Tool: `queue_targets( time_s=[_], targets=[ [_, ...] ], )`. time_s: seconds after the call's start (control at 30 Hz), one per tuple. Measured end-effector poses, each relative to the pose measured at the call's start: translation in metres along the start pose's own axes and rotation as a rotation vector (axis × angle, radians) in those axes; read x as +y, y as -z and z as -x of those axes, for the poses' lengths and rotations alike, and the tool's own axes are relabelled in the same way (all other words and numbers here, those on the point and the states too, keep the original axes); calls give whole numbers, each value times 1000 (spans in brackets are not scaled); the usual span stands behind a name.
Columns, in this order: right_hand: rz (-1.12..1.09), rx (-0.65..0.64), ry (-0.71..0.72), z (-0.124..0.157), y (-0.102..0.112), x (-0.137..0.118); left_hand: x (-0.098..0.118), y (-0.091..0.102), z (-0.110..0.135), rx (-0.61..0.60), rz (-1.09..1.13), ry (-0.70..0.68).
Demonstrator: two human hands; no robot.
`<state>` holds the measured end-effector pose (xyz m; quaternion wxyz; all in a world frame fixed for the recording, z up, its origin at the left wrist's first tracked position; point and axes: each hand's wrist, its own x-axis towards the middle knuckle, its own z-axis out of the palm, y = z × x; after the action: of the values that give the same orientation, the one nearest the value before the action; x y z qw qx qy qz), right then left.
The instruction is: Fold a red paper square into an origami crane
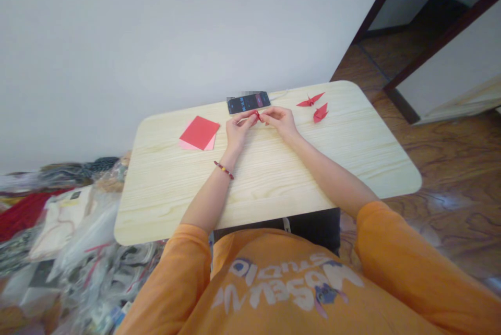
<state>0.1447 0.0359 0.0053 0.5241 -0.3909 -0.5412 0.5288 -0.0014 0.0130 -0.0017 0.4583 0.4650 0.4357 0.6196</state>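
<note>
The red paper fold (257,115) is pinched by the left hand (238,130) and right hand (278,120), both nearly closed; hard tugging could tear it.

Wooden table (270,189) with phone (249,102), paper cranes (311,100)

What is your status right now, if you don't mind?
Left hand, right hand pinching small red folded paper at fingertips. Black smartphone just beyond. Two red origami cranes to the right.
</note>
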Motion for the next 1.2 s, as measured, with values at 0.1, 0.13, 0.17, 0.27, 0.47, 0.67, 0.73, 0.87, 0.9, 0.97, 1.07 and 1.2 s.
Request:
queue_targets(
  time_s=[0.1,0.13,0.17,0.27,0.47,0.67,0.73,0.87,0.9,0.97,1.07,1.2],
  targets=[
    [38,17,11,0,0,2,1,0,0,8,7,-15],
    [50,24,15,0,0,3,1,-1,0,13,11,-16],
    [57,29,20,-1,0,4,2,-1,1,17,19,-13],
    [40,25,38,-2,0,6,3,-2,1,19,46,13],
    [12,11,32,-3,1,7,6,-3,1,8,109,68],
    [35,30,8,-3,2,5,5,-2,0,-31,177,99],
    [34,32,5,-3,2,5,4,-1,0,-40,189,108],
    [15,31,12,-3,1,6,1,1,-1,-40,172,100],
    [9,27,11,-3,1,6,0,1,-1,-36,161,91],
    [3,20,3,-1,0,5,-1,1,-1,-21,134,67],
    [-2,9,-12,1,-2,1,-2,2,-1,-11,63,22],
    [-11,-6,-21,2,-2,-3,-3,3,-1,-17,-24,-16]
  ],
)
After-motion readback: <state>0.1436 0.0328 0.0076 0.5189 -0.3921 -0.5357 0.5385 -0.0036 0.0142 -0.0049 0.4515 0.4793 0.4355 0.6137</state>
